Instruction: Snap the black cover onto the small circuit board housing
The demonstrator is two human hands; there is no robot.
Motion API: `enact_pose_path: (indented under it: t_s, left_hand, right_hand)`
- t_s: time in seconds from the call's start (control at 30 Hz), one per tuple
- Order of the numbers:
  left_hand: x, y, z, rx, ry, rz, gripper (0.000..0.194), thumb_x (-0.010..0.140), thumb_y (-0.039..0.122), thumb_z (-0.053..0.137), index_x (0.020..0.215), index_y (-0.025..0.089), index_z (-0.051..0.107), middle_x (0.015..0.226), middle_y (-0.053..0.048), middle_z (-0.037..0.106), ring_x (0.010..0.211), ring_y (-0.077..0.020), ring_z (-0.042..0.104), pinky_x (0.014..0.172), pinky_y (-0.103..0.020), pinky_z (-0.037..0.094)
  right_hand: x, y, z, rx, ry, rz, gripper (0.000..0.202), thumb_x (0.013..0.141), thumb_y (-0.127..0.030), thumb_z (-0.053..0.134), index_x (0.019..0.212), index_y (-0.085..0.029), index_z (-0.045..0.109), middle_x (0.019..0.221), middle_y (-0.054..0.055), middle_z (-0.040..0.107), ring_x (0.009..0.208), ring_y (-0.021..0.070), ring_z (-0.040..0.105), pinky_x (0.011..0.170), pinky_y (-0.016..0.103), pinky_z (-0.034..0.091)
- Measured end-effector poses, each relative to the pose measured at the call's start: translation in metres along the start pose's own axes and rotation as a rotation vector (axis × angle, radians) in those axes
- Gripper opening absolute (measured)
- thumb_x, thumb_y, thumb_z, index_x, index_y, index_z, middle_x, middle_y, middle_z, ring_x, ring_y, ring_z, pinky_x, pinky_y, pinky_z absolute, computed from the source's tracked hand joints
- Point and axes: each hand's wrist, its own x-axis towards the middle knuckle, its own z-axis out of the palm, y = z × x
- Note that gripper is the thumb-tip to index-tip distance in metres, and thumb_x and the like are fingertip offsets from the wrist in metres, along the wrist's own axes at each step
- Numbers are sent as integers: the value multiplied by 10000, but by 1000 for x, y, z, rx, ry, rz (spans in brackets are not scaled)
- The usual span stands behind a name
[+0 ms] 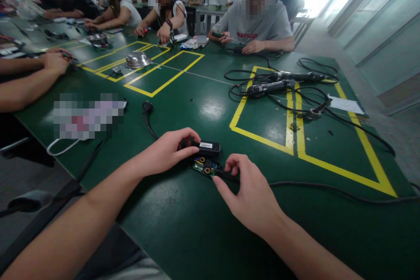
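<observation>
My left hand (173, 148) pinches the end of a black plastic case half (211, 148) with a white label, between thumb and fingers. Just below it lies an uncovered circuit board (204, 167) with copper-coloured ring coils, in a dark shell. My right hand (247, 186) is at the board's right end, thumb and forefinger apart on either side of a black cable (229, 178). Its thumb tip is at the board's edge; whether it presses on it I cannot tell. A black plug (147, 107) on a cord lies beyond my left hand.
Two black electric screwdrivers (271, 88) with looped cables lie on the green table (183, 236), among yellow tape lines. A metal bowl (138, 60) stands farther back. A blurred-out item (88, 116) lies left. Across the table a person (256, 26) holds a screwdriver; other people sit along the left.
</observation>
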Motion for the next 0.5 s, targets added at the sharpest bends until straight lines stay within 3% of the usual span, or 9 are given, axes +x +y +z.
enact_pose_path:
  t_s: [0.13, 0.23, 0.3, 0.37, 0.5]
  left_hand:
    - [3, -5, 6, 162, 69, 57, 30, 1001, 248, 659, 1013, 231, 680, 1250, -81, 775, 1122, -260, 709, 1018, -443, 566]
    - [0, -3, 0, 184, 87, 132, 99, 1008, 307, 659, 1003, 226, 713, 1369, -113, 701, 1225, -280, 677, 1108, -476, 540]
    - [-5, 0, -8, 162, 57, 152, 151, 993, 363, 686, 989, 217, 726, 1243, -103, 696, 1120, -260, 685, 1040, -425, 562]
    - [-9, 4, -15, 126, -79, 149, 147, 1008, 346, 655, 1002, 212, 716, 1087, -66, 715, 968, -222, 685, 910, -356, 564]
    - [-12, 6, -19, 143, -209, 110, 90, 997, 296, 653, 1013, 214, 689, 982, -28, 734, 876, -197, 665, 797, -299, 503]
  right_hand:
    - [2, 0, 0, -18, -20, -87, 50, 1007, -265, 591, 1045, -238, 605, 901, 50, 677, 806, 235, 642, 715, 371, 493]
    - [4, 1, 0, -17, -45, -129, 74, 1030, -215, 576, 1030, -236, 647, 924, 61, 708, 846, 242, 666, 753, 381, 528]
    - [4, 2, 0, -11, -42, -146, 106, 1050, -196, 572, 1020, -233, 666, 933, 62, 724, 851, 236, 678, 761, 379, 548]
    - [3, 2, 0, -22, -33, -163, 133, 1071, -188, 564, 1024, -227, 683, 942, 63, 737, 845, 230, 690, 758, 376, 560]
    - [2, 2, 0, -56, -32, -190, 157, 1098, -196, 556, 1053, -219, 704, 980, 74, 754, 866, 231, 722, 775, 375, 582]
